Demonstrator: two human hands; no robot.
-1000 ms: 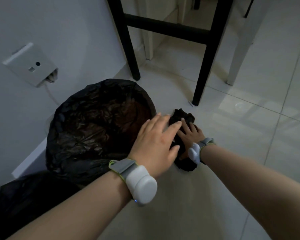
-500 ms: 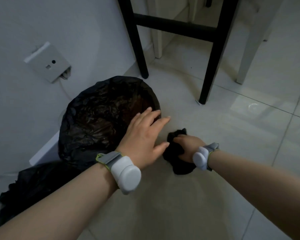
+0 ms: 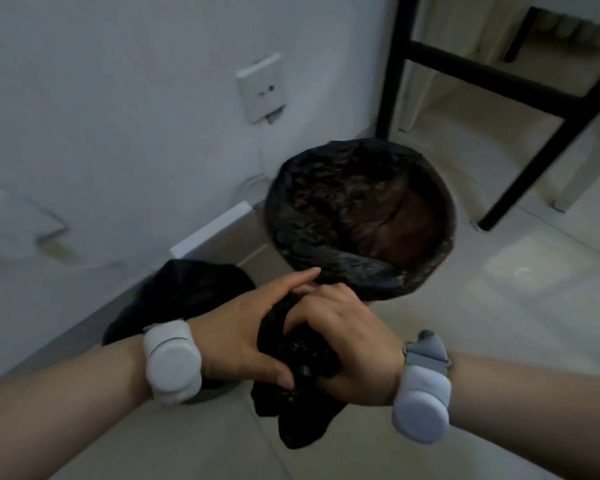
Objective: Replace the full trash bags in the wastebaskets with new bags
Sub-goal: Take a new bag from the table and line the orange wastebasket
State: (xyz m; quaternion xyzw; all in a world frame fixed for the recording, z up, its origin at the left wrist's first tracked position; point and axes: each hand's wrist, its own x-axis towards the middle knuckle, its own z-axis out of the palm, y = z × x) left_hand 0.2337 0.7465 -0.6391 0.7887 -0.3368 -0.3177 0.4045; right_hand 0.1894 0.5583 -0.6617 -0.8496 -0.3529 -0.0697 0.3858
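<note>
The right hand (image 3: 347, 337) curls its fingers round a bunched black bag (image 3: 291, 410). The left hand (image 3: 236, 330) pinches it too, forefinger extended. The bag hangs just before the lined wastebasket (image 3: 378, 284). A second black bag (image 3: 187, 289) lies beside the wall (image 3: 118, 116).

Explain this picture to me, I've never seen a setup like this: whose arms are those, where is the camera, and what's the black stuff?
There is no machine here. A person wears a camera on the head, and it looks down at their own arms. The white pods are wristbands. The left hand and right hand both hold a crumpled black plastic bundle, probably fresh bags, in a closed grip. On the tiled floor stands a wastebasket lined with a black bag. A filled black bag lies by the wall.
</note>
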